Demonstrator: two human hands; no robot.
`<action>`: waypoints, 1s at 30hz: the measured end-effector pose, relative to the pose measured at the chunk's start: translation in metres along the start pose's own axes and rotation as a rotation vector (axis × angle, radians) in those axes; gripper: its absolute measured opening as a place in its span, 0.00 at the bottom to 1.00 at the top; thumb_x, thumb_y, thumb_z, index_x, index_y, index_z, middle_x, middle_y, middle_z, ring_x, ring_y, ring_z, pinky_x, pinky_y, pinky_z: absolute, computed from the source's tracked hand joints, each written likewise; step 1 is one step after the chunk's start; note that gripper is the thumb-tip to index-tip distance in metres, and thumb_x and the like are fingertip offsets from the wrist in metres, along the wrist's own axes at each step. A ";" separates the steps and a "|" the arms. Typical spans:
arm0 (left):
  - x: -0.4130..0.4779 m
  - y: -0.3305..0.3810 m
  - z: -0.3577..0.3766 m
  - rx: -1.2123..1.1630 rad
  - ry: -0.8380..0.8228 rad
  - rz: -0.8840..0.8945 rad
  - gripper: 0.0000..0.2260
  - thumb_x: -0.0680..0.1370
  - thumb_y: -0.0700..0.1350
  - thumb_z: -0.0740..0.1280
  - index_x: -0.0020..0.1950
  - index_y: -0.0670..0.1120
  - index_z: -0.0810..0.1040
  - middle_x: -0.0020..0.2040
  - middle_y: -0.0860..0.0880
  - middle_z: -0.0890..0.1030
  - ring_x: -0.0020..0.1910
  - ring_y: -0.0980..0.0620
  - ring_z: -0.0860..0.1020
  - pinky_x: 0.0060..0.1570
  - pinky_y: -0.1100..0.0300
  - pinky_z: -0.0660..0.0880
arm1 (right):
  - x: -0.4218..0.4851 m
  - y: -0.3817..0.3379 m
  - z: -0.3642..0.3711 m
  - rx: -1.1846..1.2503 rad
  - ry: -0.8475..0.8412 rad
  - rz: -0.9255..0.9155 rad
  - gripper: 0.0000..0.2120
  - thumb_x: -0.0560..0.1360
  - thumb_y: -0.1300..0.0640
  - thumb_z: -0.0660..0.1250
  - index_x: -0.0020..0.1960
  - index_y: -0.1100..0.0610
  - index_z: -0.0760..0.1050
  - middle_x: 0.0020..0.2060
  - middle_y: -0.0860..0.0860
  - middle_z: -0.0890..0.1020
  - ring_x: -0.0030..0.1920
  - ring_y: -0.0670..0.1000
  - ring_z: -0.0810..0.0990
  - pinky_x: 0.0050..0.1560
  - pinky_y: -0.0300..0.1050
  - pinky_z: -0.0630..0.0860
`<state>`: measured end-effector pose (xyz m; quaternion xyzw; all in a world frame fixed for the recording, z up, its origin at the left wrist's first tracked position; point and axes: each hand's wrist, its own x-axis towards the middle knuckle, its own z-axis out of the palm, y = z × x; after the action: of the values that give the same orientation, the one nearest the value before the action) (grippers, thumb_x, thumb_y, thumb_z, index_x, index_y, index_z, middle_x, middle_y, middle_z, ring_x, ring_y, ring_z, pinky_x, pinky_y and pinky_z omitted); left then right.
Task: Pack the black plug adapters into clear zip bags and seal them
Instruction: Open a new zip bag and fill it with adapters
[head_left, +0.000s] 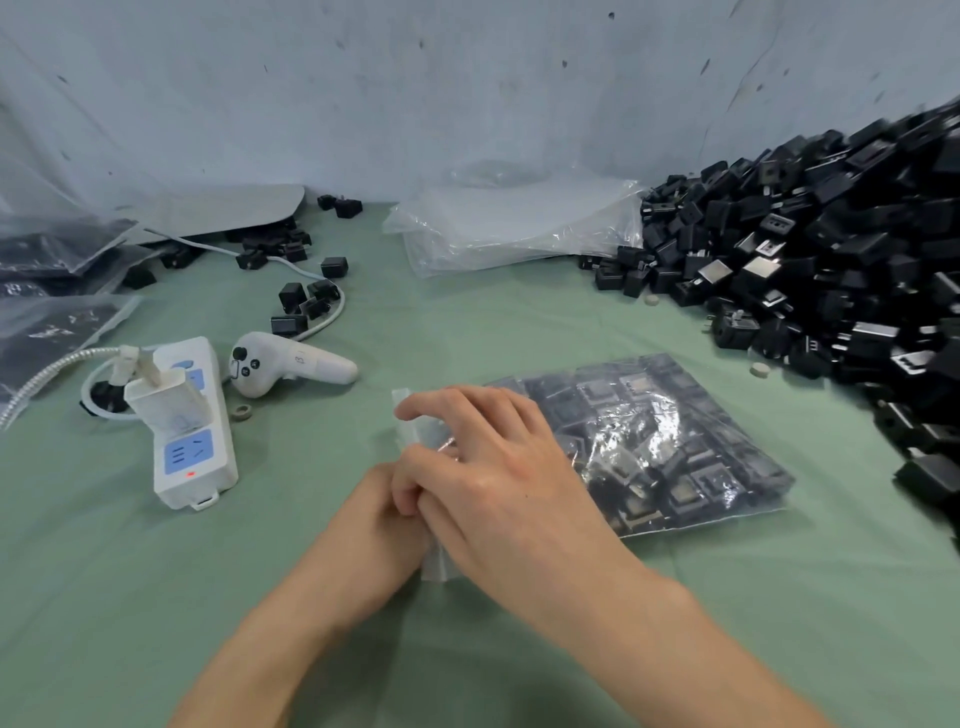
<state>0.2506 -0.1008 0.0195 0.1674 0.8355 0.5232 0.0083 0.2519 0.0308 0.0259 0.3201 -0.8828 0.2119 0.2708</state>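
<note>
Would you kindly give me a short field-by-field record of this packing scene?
surface: green cloth table
bag in work: clear plastic zip bag, flat, full of black adapters
left hand: pinches the bag's zip edge, partly under the right
right hand: fingers curled over the same edge
supply: heap of loose black plug adapters, right
spare bags: stack of empty clear bags, back
left side: white power strip; white handheld controller

Single head-worn wide-angle view, facing forward and down onto pale green cloth-covered table (519, 322). Near: left hand (384, 519), right hand (498, 483) and clear plastic zip bag of black plug adapters (675, 441) sit mid-frame, forearms entering from bottom edge. Grey-blue backdrop sheet (467, 78) closes far side.
</note>
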 end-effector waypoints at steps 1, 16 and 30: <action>-0.002 0.000 -0.001 -0.081 -0.040 -0.041 0.24 0.64 0.36 0.56 0.39 0.61 0.83 0.34 0.61 0.82 0.37 0.70 0.78 0.34 0.75 0.70 | 0.000 -0.001 0.000 -0.002 -0.009 0.008 0.05 0.71 0.61 0.67 0.40 0.52 0.78 0.62 0.52 0.80 0.60 0.56 0.77 0.60 0.54 0.71; 0.044 -0.033 -0.031 -0.107 0.332 -0.497 0.21 0.82 0.57 0.61 0.47 0.38 0.78 0.38 0.41 0.81 0.21 0.50 0.74 0.22 0.61 0.72 | -0.071 0.005 -0.001 -0.279 -0.050 -0.059 0.22 0.67 0.36 0.72 0.55 0.47 0.81 0.60 0.50 0.81 0.62 0.55 0.80 0.69 0.61 0.70; 0.081 -0.007 -0.050 -0.133 0.005 -0.621 0.09 0.79 0.44 0.63 0.39 0.47 0.72 0.24 0.51 0.73 0.21 0.55 0.70 0.24 0.66 0.67 | -0.047 -0.010 -0.003 -0.195 0.306 0.146 0.07 0.80 0.53 0.67 0.44 0.49 0.80 0.43 0.42 0.82 0.46 0.48 0.80 0.59 0.50 0.75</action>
<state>0.1627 -0.1237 0.0493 -0.0979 0.8108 0.5494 0.1768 0.2900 0.0461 0.0015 0.1916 -0.8685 0.1908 0.4153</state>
